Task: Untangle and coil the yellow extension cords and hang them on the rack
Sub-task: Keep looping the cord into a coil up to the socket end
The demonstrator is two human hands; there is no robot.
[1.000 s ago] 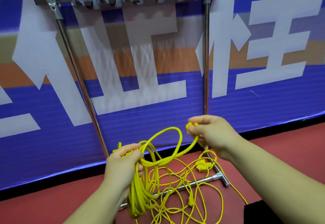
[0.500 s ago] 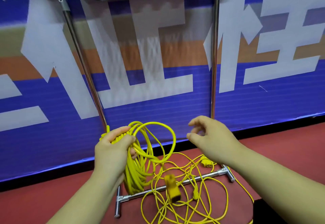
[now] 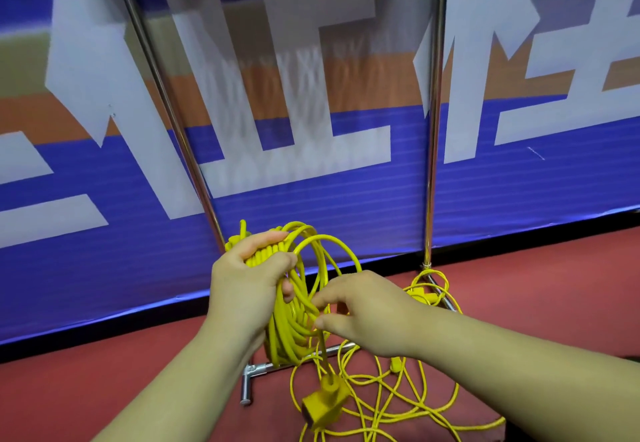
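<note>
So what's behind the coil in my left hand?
The rack's left pole and the blue banner; the coil and left hand cover the pole's lower end.

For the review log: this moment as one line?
left hand: grips coiled yellow extension cord | right hand: pinches cord strand above yellow socket block | loose cord: tangled on floor by rack base

The banner (image 3: pixel 519 192) bears cropped, unreadable characters.

The right hand (image 3: pixel 367 313) has let its raised plug go and come down beside the coil (image 3: pixel 294 323), pinching a cord strand (image 3: pixel 324 355); a socket end (image 3: pixel 325 403) now dangles below.
</note>
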